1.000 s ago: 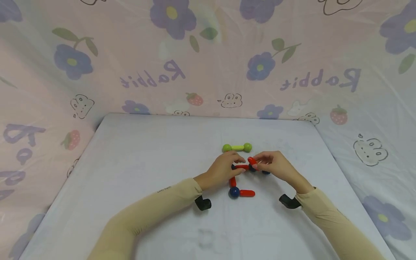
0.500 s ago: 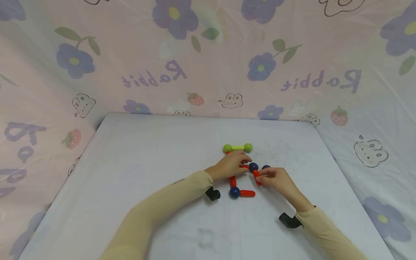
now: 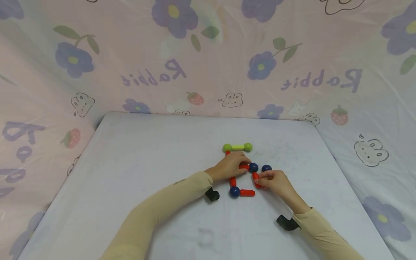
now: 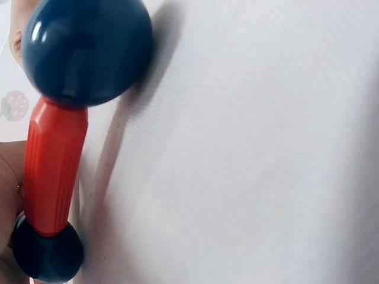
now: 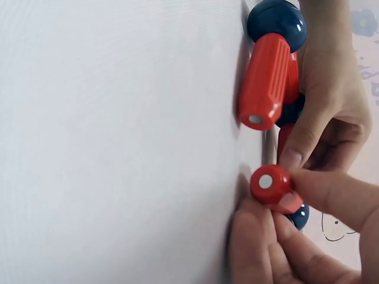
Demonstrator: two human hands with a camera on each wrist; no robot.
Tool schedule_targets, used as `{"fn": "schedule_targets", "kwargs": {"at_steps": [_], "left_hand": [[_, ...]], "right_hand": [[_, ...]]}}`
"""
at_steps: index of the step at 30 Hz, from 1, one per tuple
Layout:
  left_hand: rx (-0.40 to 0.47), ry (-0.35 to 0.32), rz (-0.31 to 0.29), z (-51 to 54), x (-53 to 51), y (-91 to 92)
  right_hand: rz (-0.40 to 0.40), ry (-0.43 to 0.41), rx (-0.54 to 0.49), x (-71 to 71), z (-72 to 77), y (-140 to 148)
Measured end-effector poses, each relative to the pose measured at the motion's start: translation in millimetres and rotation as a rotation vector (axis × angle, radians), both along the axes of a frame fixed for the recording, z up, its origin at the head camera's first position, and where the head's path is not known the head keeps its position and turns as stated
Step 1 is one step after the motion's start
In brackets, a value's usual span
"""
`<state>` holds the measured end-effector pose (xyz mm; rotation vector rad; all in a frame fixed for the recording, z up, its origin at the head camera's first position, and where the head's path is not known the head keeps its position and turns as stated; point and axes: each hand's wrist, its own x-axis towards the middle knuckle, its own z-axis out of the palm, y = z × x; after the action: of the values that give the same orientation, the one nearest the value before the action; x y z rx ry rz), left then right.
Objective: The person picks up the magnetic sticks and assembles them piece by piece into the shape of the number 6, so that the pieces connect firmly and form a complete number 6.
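My left hand (image 3: 230,166) grips a short red magnetic rod (image 3: 243,167) that lies crosswise in a flat figure of rods and balls. A dark blue ball (image 3: 253,167) sits at that rod's right end. Thumb and fingers of my right hand (image 3: 275,183) pinch another red magnetic rod (image 3: 255,177), which slants down from this ball. Its silvery end (image 5: 265,181) faces the camera in the right wrist view. Below, a second blue ball (image 3: 234,192) joins an upright red rod (image 3: 232,181) to a sideways one (image 3: 247,193). My left hand covers part of the figure's middle.
A loose-looking blue ball (image 3: 267,168) lies just right of the figure. At its top, two green balls flank a yellow-green rod (image 3: 238,147). Everything lies on a white tabletop (image 3: 162,144), with a patterned cloth (image 3: 208,72) hanging behind.
My right hand has moved down, swinging its red rod from above the blue ball to below it. My left hand has shifted slightly right, still on the crosswise rod.
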<state>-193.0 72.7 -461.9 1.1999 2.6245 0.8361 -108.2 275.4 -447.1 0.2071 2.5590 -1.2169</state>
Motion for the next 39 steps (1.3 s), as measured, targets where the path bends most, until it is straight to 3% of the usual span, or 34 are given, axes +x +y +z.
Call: {"fn": "schedule_targets", "kwargs": {"at_steps": [7, 11, 14, 18, 22, 25, 32, 36, 39], "left_hand": [[0.018, 0.009, -0.016, -1.1, -0.5, -0.6], [0.037, 0.027, -0.004, 2.5, 5.1, -2.7], [0.056, 0.058, 0.004, 8.6, 18.6, -6.3], [0.023, 0.103, 0.003, 14.2, 45.7, -12.6], [-0.047, 0.141, 0.007, 9.1, 68.2, -17.4], [-0.079, 0.183, 0.014, 3.4, 77.7, -19.1], [-0.086, 0.203, 0.042, -3.4, 81.5, -21.3], [-0.079, 0.194, 0.05, -3.8, 81.4, -22.0], [-0.071, 0.199, 0.058, -5.1, 81.3, -22.3]], "right_hand": [[-0.018, -0.013, 0.001, -1.3, 2.1, -2.0], [-0.022, -0.004, 0.003, -0.1, 1.8, -4.7], [-0.012, 0.017, 0.01, 0.6, 0.2, -6.3], [0.013, 0.049, 0.038, 2.0, -0.3, -7.7], [0.019, 0.057, 0.056, 3.2, 0.5, -7.9], [0.031, 0.052, 0.072, 3.1, 2.0, -6.8], [0.109, 0.081, 0.181, -2.4, 23.2, 6.9], [0.104, 0.184, 0.261, -9.5, 35.4, 21.6], [0.118, 0.28, 0.293, -15.8, 36.7, 31.9]]}}
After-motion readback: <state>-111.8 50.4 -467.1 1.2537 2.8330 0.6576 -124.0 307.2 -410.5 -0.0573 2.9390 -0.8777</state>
